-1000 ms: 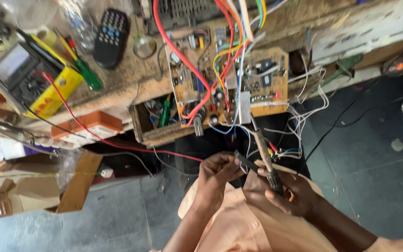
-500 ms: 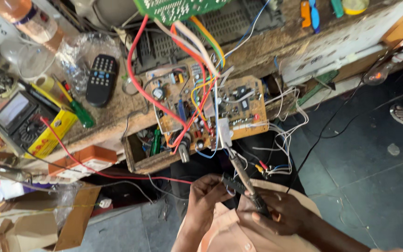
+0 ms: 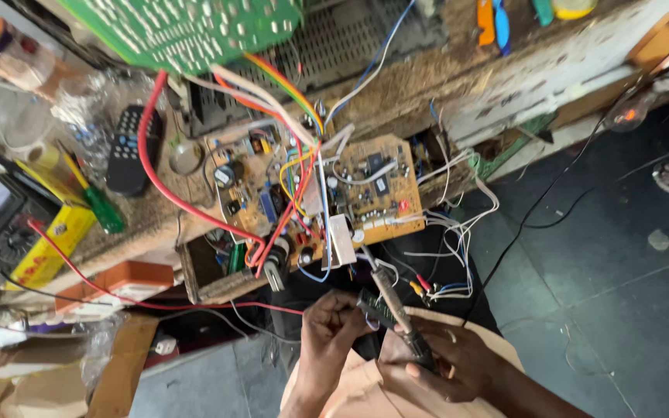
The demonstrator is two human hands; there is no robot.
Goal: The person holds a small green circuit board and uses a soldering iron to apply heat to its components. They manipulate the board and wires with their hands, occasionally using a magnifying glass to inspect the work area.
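My right hand [image 3: 447, 368] grips a soldering iron [image 3: 390, 303] by its dark handle, with the metal tip pointing up toward the bench edge. My left hand [image 3: 333, 329] pinches a small green circuit strip [image 3: 373, 308] right beside the iron's shaft. Both hands hover over my lap, just below two tan circuit boards [image 3: 315, 197] crossed by red, yellow and white wires at the front of the workbench [image 3: 505, 77].
On the bench lie a black remote [image 3: 132, 151], a yellow multimeter [image 3: 17, 228], a green-handled screwdriver [image 3: 98, 203], a large green perforated board [image 3: 187, 27] and a plastic bottle [image 3: 9, 42]. Loose white wires [image 3: 447, 248] hang off the edge. Dark tiled floor [image 3: 613, 310] lies to the right.
The view has tilted so the bench and boards slid lower and the green board came into sight. My hands stay together in my lap around the soldering iron and strip.
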